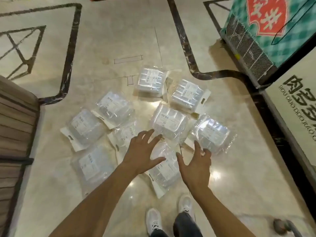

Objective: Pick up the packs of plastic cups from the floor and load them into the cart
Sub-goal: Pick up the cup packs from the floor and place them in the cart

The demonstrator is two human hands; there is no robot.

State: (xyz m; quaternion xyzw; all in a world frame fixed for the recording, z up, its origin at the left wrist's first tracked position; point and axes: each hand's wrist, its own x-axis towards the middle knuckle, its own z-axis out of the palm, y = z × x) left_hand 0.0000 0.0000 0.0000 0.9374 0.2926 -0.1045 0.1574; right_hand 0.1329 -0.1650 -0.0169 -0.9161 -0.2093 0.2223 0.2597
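Packs of plastic cups [168,123] lay scattered over a glossy marble floor [109,38], about nine clear, crinkled bags clustered at the centre of the view, several overlapping at their edges. A person stood over them, white shoes [153,219] showing at 6 o'clock, both bare forearms reaching down. The left hand [142,153] was spread wide and empty, fingers hovering over the near edge of the central pack; the right hand [196,165] was likewise open and empty — poised between a pack at 3 o'clock [211,133] and the nearest pack [163,167], which lay between the two hands. Whether either hand already touched plastic could not be told. No cart was clearly identifiable; a green-and-red display unit [266,31] stood at 1 o'clock and a striped brown surface [15,127] at 9 o'clock. The likely trouble was grip: the film looked slick and loose, so a pinch on the wrapping alone could slide off, or the bag could sag and drop. Because the packs overlapped, lifting one might drag a neighbour along — and the polished floor would let a nudged pack skate out of reach. The nearest pack also lay close to the feet, where a step forward could crush the cups.
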